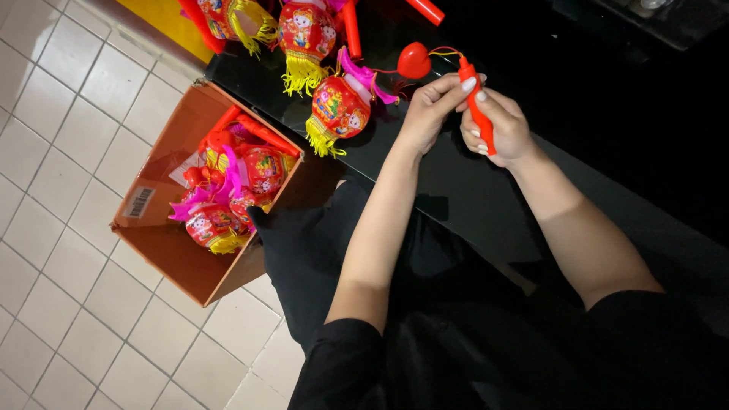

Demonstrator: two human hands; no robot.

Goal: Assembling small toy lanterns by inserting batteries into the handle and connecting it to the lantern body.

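Nearest to me, dark-sleeved forearms extend over a dark lap toward the black table (pixel 463 190). My right hand (pixel 501 129) is clenched around an orange-red plastic handle (pixel 478 114), a slim stick held slightly tilted, its far end pointing toward the table. My left hand (pixel 433 106) pinches the far tip of that handle between thumb and fingertips. A thin wire runs from the tip to a glossy red heart-shaped piece (pixel 414 61) hanging just left of the hands. To the left, on the tiled floor (pixel 61 114), a cardboard box (pixel 163 250) holds red lanterns with yellow tassels. Farther off, more such lanterns (pixel 338 106) lie on the table.
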